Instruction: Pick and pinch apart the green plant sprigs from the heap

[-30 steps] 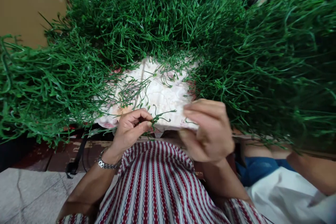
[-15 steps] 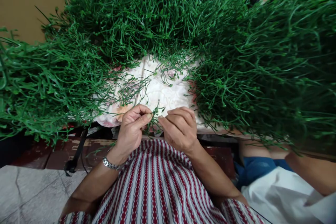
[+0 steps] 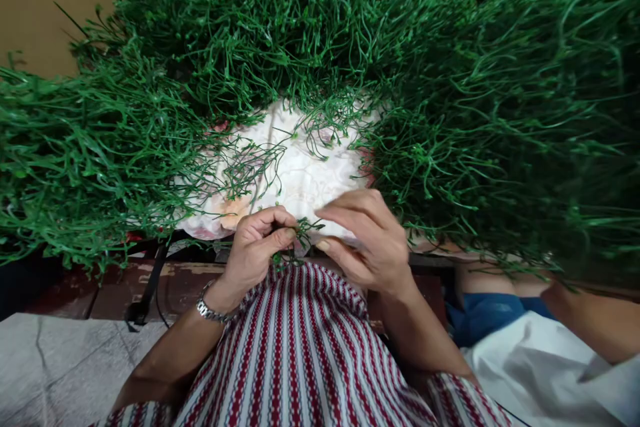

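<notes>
Small cluster of thin, green, budded stems (image 3: 303, 232): this is showing at the near edge of the bench (image 3: 305, 180), whose white covering is bearing a pink and orange floral print. Whether the cluster is touching the bench cannot be told.

The left hand (image 3: 255, 247) is pinching the cluster between thumb and forefinger; its grip is holding firm on the stems. A silver link band (image 3: 213, 310) is encircling that wrist. The right hand (image 3: 373, 240) is hovering just beside the cluster, its grip standing open with thumb and forefinger apart.

Dense heaps of similar green stems are lining the bench: one at the left edge (image 3: 100, 153), one at the far edge (image 3: 300, 20) and one at the right edge (image 3: 475, 127). Loose green stems (image 3: 250, 170) are lying beside the left heap.

Beyond the near right corner, a second person's blue shorts (image 3: 493, 317) are showing.
</notes>
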Available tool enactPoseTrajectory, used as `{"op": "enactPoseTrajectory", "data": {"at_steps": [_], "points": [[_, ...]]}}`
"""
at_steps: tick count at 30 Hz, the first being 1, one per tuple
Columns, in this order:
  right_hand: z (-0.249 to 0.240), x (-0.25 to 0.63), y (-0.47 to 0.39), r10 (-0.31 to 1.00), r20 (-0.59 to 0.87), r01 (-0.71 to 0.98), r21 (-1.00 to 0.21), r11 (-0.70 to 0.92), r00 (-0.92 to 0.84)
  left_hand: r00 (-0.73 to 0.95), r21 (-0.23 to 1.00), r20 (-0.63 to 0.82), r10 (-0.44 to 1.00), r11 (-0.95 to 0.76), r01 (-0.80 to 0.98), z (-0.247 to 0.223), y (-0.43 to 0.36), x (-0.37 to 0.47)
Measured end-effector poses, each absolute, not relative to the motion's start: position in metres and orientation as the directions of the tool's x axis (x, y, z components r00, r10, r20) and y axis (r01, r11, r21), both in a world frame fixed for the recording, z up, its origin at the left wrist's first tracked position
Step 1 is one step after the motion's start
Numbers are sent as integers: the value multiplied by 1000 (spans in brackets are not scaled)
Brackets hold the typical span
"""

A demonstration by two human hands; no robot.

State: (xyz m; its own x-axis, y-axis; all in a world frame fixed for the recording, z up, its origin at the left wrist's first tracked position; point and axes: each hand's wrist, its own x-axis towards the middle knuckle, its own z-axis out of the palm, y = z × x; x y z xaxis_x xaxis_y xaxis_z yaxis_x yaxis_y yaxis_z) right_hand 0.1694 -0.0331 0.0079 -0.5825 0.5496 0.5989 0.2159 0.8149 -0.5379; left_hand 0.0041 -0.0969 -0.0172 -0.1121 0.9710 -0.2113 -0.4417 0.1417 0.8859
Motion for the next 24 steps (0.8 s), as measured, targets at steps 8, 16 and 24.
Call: {"op": "enactPoseTrajectory", "data": {"at_steps": [8,16,24], "points": [[-21,146,-37,626,556,88,-706,703,-546,-165,953,-56,985,3,-303,-23,-100,4],[0,165,-30,454,378,328,-352,877,-807,17,876,136,991,-128,464,-6,-100,-5],[-4,169,-26,442,248,112,-758,643,-862,240,689,185,953,-299,660,-4,-102,-7]]}}
